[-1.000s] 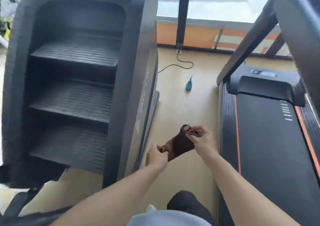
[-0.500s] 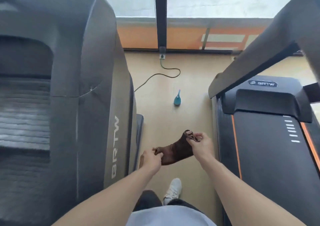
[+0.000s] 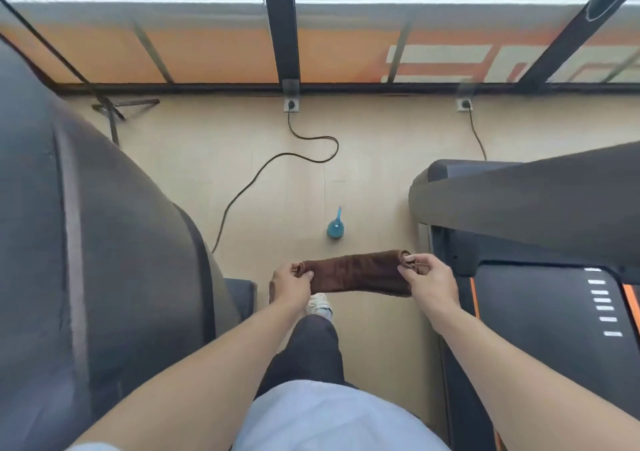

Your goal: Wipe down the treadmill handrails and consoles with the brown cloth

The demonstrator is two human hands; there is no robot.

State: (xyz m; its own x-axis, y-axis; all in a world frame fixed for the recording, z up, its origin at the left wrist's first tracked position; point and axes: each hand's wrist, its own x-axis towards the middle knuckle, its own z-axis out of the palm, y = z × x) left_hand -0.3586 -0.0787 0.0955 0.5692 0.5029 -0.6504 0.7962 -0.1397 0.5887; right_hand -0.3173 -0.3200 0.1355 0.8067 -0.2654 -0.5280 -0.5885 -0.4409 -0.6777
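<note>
The brown cloth point(image 3: 358, 272) is stretched level between my two hands above the floor, in the aisle between two machines. My left hand point(image 3: 290, 284) pinches its left end and my right hand point(image 3: 429, 279) pinches its right end. On the right stands the treadmill point(image 3: 540, 298) with its black belt and orange stripe; a grey handrail point(image 3: 519, 201) slants across above it. The treadmill's console is out of view.
A large dark grey machine point(image 3: 97, 260) fills the left side. A small teal spray bottle point(image 3: 335, 226) stands on the beige floor ahead of my hands. A black power cable point(image 3: 277, 160) snakes from a wall socket point(image 3: 291, 104). My leg and white shoe point(image 3: 320, 307) are below the cloth.
The view has tilted and moved forward along the aisle. My hands have drawn apart, pulling the cloth from a slanted bunch into a level stretched band.
</note>
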